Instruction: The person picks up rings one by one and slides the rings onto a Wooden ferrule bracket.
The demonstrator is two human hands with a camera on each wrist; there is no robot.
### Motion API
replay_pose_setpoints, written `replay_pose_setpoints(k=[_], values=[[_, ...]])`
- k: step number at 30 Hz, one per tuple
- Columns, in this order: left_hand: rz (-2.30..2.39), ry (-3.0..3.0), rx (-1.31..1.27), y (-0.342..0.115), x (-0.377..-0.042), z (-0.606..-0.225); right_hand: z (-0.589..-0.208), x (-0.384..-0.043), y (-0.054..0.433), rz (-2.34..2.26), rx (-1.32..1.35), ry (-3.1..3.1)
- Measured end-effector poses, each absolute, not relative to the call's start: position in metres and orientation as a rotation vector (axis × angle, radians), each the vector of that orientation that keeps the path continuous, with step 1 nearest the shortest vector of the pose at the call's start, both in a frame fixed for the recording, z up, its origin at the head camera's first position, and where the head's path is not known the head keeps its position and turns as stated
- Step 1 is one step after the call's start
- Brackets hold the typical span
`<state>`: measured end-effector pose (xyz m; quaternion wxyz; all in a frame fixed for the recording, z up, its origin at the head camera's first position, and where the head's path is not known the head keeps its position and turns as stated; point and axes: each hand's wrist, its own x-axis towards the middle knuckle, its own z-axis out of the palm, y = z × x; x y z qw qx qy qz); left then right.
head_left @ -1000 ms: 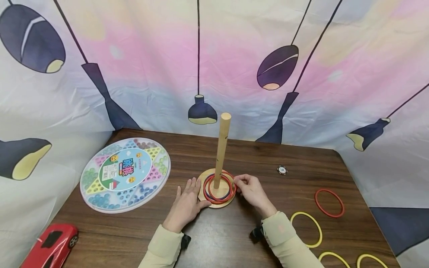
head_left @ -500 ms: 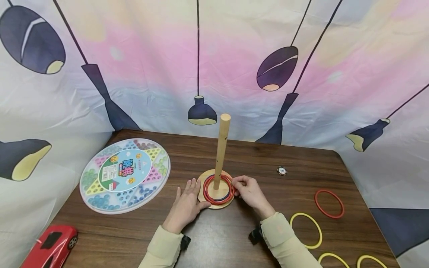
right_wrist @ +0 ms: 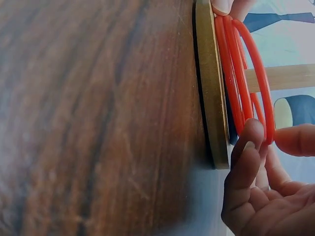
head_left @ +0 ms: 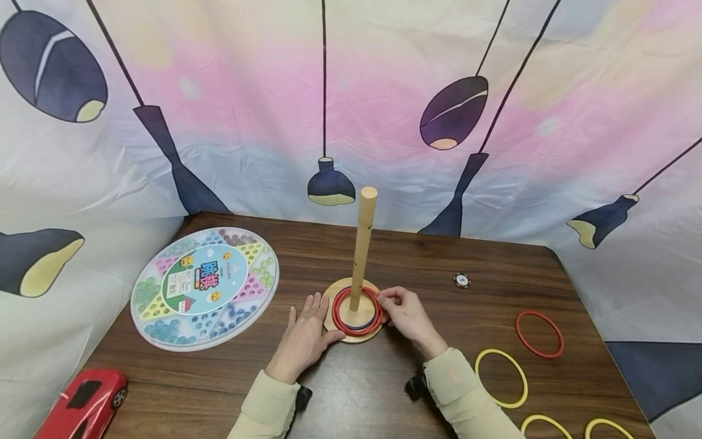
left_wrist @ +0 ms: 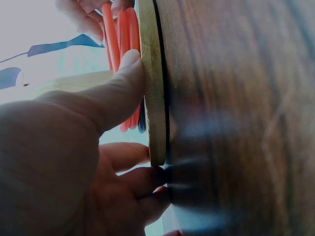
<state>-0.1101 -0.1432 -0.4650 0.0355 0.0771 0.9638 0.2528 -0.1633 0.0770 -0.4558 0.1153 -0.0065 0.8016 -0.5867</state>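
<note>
Red rings [head_left: 336, 314] rnd peg [head_left: 362, 250] — game bd [head_left: 205, 279] L, chip [head_left: 462, 280] R.

in the head view, the bottom edge cuts off the red toy car [head_left: 88, 399], two yellow rings [head_left: 541, 417] and both sleeves [head_left: 269, 405]. the print on the chip [head_left: 462, 280] is too small to read. the right hand [head_left: 408, 314] covers part of the red rings [right_wrist: 262, 73], which hide most of what seems a blue ring [left_wrist: 142, 120]. the counter [right_wrist: 98, 108] blurs in both wrist views, and the right one's edge crops the post [right_wrist: 285, 77].
</note>
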Motion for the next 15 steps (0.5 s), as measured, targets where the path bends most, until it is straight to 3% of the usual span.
replay_pose_setpoints(k=[15], values=[[0.773,2.958,0.239,-0.1428,-0.1094,-0.4656,-0.4575,-0.1614,0.075,-1.701,-0.086,2.377]])
